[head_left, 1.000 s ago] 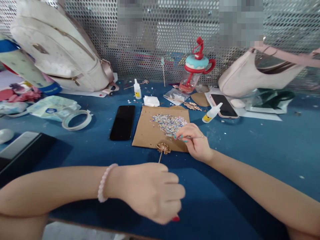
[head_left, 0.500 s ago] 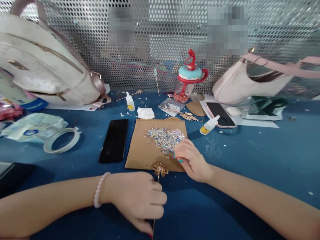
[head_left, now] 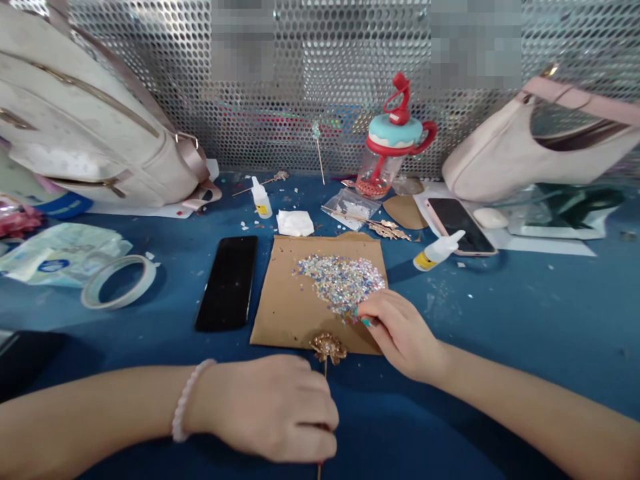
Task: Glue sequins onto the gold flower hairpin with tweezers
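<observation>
So the left hand (head_left: 280, 407), the one with the white bead bracelet (head_left: 187, 400) on its wrist, rests on the blue tabletop (head_left: 500, 320) near the front edge; its fingers are curled tight around the shaft of a thin gold flower-topped stick (head_left: 327, 347); the flower end pokes out past the knuckles and just overlaps the near edge of a flat brown cardboard sheet (head_left: 290, 307). The stick's tail shows under the fist too.

The right hand (head_left: 403, 333) sits at the sheet's near right corner; fingertips (head_left: 367, 319) with teal nails are pinched together right at the edge of a glittery heap of tiny multicoloured sequins (head_left: 343, 280) spread on the cardboard; honestly can't tell if anything's caught between them.

Other stuff around: a black smartphone (head_left: 227, 283) lying face up just left of the sheet; a roll of clear tape (head_left: 117, 283) further left; a small white glue bottle with a yellow label (head_left: 439, 249) tipped over to the right, touching a second phone (head_left: 460, 227); a clear drinking bottle with a red and teal lid (head_left: 393, 153) at the back by the perforated metal screen (head_left: 325, 80); a white leather backpack (head_left: 85, 127) at back left.
</observation>
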A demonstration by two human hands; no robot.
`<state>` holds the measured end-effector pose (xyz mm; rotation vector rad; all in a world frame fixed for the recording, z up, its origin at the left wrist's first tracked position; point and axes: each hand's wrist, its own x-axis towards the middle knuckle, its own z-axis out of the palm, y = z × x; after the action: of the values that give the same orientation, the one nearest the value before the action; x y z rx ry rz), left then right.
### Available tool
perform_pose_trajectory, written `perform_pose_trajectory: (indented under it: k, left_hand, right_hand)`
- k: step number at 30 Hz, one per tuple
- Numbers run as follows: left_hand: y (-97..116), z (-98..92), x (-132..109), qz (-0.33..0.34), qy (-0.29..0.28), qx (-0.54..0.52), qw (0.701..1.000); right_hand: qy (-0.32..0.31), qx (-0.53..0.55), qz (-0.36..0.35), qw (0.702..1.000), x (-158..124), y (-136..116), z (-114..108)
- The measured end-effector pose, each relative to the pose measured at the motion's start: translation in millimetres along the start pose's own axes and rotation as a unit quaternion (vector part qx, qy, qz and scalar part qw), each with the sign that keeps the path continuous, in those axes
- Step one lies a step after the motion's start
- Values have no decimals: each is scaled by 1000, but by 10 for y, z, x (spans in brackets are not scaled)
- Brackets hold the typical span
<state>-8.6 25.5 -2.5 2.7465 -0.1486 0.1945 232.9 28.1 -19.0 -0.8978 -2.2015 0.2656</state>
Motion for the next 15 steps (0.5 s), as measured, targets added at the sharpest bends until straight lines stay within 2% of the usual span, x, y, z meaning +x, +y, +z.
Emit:
perform_pose_trajectory:
  k: [3, 7, 15]
  left_hand:
    - [70, 18, -6, 14, -24, -51, 998]
    - [123, 71, -4, -8, -28, -113, 993]
    - [156, 107, 18, -39, -26, -89, 995]
  right_hand:
    - [-5, -23, 36, 999, -17, -14, 10]
    - [-10, -38, 53, 998, -20, -14, 30]
    - [-30, -56, 23, 998, -19, 19, 54]
